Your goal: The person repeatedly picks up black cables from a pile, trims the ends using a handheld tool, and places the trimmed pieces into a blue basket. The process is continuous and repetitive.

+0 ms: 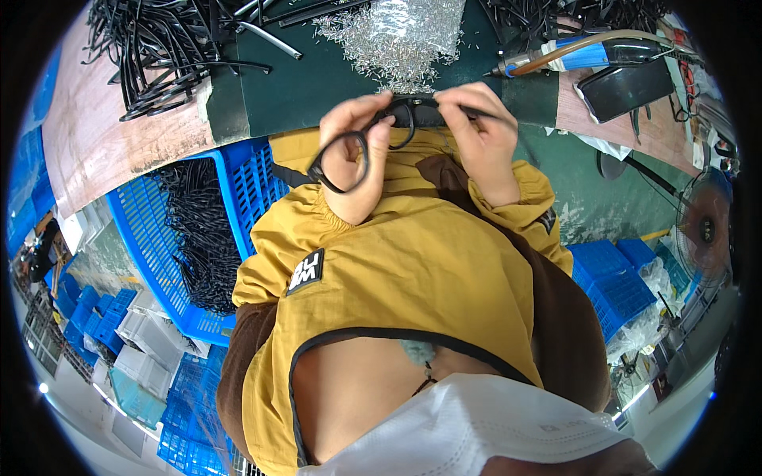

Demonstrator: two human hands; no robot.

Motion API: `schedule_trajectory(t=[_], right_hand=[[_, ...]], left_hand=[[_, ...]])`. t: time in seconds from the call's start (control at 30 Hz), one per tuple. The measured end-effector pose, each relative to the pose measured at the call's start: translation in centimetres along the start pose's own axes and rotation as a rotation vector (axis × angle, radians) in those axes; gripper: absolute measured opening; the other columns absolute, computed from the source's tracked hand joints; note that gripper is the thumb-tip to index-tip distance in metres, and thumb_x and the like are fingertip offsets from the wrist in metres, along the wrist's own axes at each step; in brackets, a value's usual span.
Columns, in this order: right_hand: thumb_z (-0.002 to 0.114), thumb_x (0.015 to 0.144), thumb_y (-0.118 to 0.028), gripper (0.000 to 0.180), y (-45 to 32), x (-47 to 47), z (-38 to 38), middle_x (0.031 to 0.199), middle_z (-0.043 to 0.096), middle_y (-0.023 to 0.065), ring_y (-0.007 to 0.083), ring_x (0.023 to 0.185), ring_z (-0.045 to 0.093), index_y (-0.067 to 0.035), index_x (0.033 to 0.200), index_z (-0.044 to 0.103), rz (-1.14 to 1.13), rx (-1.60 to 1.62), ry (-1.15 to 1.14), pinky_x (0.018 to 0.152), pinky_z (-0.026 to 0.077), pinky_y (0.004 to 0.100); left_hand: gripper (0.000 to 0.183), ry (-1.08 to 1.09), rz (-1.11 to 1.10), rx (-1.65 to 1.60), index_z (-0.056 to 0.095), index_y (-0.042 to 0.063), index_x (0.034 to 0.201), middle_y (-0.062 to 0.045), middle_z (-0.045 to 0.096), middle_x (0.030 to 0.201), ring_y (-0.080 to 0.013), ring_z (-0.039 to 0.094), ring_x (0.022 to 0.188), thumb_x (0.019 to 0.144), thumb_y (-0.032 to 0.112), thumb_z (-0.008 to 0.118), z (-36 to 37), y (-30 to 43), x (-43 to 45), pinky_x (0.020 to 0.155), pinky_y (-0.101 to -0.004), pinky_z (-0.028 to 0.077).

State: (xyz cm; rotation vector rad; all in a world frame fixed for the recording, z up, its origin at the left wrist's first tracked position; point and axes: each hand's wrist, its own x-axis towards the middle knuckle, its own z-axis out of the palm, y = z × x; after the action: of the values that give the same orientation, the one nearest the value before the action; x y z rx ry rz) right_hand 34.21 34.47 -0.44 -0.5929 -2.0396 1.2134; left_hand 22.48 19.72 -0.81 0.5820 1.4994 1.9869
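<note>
A black eyeglass frame is between my hands at the near edge of the bench. My left hand has its thumb and fingers closed on the front of the frame, with one rim hanging over the palm. My right hand pinches the hinge end, where a black temple arm passes between its fingers. Just beyond the hands lies a heap of small shiny metal pieces, partly under a clear plastic bag. Whether a screw sits in the hinge cannot be told.
Black temple arms are piled at the bench's far left. A power screwdriver and a smartphone lie right. A blue plastic basket of black temples stands below left. A fan stands at right.
</note>
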Motion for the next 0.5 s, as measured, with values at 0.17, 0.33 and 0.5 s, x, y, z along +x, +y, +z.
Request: schedule_trajectory(t=[0.17,0.33,0.5], right_hand=[[0.078,0.078,-0.002,0.035,2.2,-0.9,-4.9,0.108,0.069,0.0028,0.0292,0.106,0.065,-0.014,0.111,0.079,-0.359,-0.475,-0.327,0.094,0.051,0.0411],[0.057,0.102,-0.009,0.025,3.4,0.4,-7.2,0.115,0.068,0.0113,0.0228,0.109,0.064,0.003,0.122,0.066,-0.125,-0.110,0.425,0.100,0.049,0.0381],[0.053,0.105,-0.022,0.029,4.7,8.3,-6.1,0.103,0.061,0.0120,0.0231,0.095,0.060,0.003,0.119,0.058,0.026,0.471,0.651,0.085,0.050,0.0354]], left_hand=[[0.034,-0.321,0.313,0.557,0.067,-0.004,0.121,-0.022,0.069,0.124,-0.0380,0.065,0.126,0.089,-0.016,0.063,0.5,1.6,0.0,0.096,-0.0396,0.057],[0.034,-0.372,0.302,0.665,0.067,-0.002,0.121,-0.025,0.070,0.124,-0.0357,0.068,0.121,0.090,-0.015,0.061,0.7,1.9,-0.1,0.095,-0.0378,0.057],[0.050,-0.410,0.334,0.666,0.063,-0.002,0.129,-0.022,0.069,0.121,-0.0385,0.062,0.129,0.081,-0.019,0.063,0.7,2.1,0.0,0.090,-0.0410,0.057]])
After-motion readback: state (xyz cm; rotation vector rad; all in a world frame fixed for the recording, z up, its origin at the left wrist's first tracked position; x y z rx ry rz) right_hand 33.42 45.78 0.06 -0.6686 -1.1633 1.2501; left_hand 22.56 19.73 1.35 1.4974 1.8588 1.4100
